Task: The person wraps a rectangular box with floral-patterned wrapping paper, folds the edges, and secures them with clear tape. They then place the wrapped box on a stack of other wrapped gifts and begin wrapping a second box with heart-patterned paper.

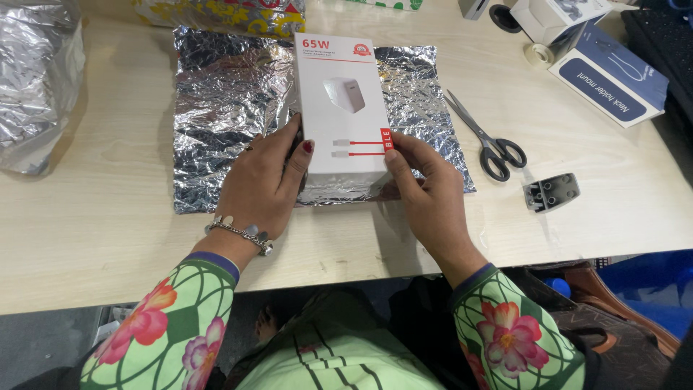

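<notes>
box: a white rectangular carton with a picture of a charger and red cable on its face, lying flat near the middle of a crinkled sheet of silver foil spread on the pale wooden desk.
left hand: the left hand rests against the carton's near left edge, thumb up along the side, fingers curled onto the foil beside it; the grip is narrow and pressed to the box, not lifting it.
right hand: the right hand pinches the near right corner, thumb on the top face, fingers tucked under or behind the edge; a close grip holding the box.
handling: judged by looks, the carton is light and stiff, with smooth, somewhat slippery card faces; the long edges and corners give the surest hold, and hard pressure on the broad face could dent it.
foil: thin, soft and easily torn or creased; it slides on the desk unless the box weighs it down.
nearby: black-handled scissors lie just right of the foil, a small grey metal bracket further right, a blue-and-white box and a roll of clear tape at the far right, and more crumpled foil at the far left.
</notes>
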